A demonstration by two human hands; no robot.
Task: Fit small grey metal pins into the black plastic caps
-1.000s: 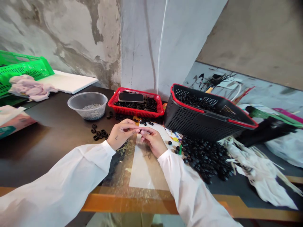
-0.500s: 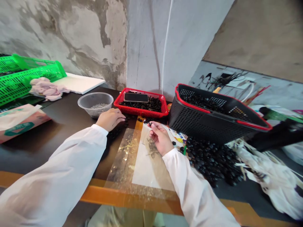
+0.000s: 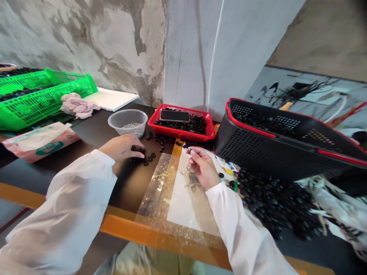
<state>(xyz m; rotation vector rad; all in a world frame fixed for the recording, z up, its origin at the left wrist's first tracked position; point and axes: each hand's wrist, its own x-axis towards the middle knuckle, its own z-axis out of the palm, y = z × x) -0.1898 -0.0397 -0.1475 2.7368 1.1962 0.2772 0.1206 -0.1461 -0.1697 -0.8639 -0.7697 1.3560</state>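
left hand (image 3: 122, 148) low on the bench (image 3: 129, 191), fingers spread and loosely curled, tips at a small cluster of black pieces (image 3: 146, 158) just short of the red tray (image 3: 181, 129). right hand (image 3: 202, 167) raised over the clear sheet (image 3: 186, 198), thumb and fingertips (image 3: 191, 152) pinching one black piece (image 3: 188, 149), mostly hidden by the grip. large heap (image 3: 275, 202) of the same pieces at right, partly under the tilted black basket (image 3: 272, 149), which holds more. tray far, filled with pieces, phone (image 3: 174, 115) on top. plastic bowl (image 3: 128, 123) left of tray, grey bits inside
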